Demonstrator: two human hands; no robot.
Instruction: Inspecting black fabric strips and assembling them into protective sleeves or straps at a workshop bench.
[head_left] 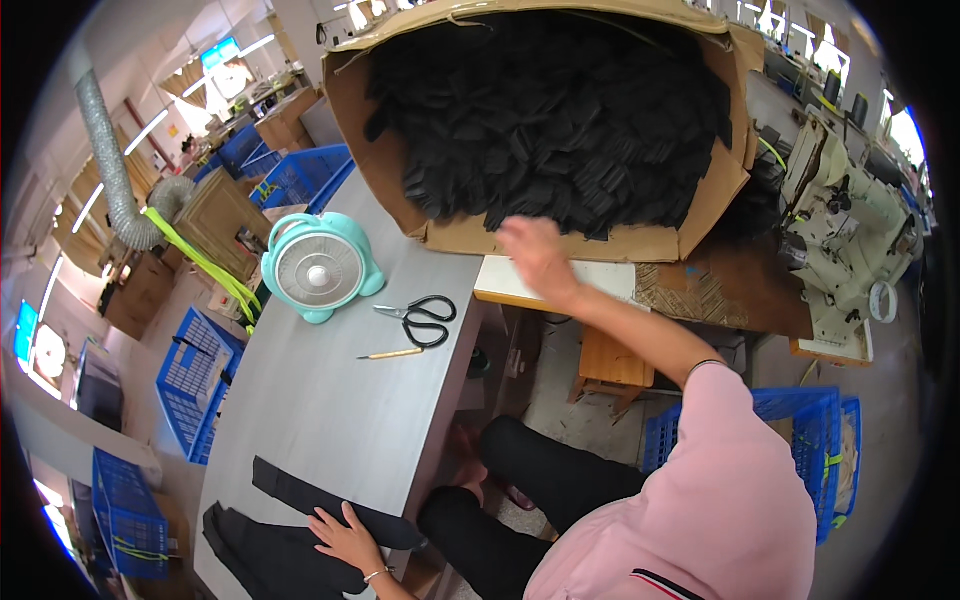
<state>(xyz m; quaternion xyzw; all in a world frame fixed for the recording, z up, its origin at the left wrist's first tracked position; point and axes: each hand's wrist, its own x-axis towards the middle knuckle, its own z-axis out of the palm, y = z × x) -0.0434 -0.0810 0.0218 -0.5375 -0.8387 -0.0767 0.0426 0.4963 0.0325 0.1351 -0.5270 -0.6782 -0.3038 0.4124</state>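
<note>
A worker in a pink shirt (pixel 720 490) extends the right hand (pixel 541 260) to the near edge of a cardboard box (pixel 440 238) heaped with black fabric pieces (pixel 570 125); its fingers are blurred against the dark pile, and whether they grip anything cannot be told. The left hand (pixel 352 546) lies on the near end of a gray counter (pixel 330 410), fingers flat and spread wide across a long black fabric strip (pixel 300 492) and a larger black cloth (pixel 262 552) just beside it. Farther up the counter, a turquoise fan (pixel 318 272) stands near black-handled scissors (pixel 425 320) and a slender yellowish pencil-like tool (pixel 391 354). At right is an industrial sewing machine (pixel 850 205), with a wooden stool (pixel 613 360) below the box
</note>
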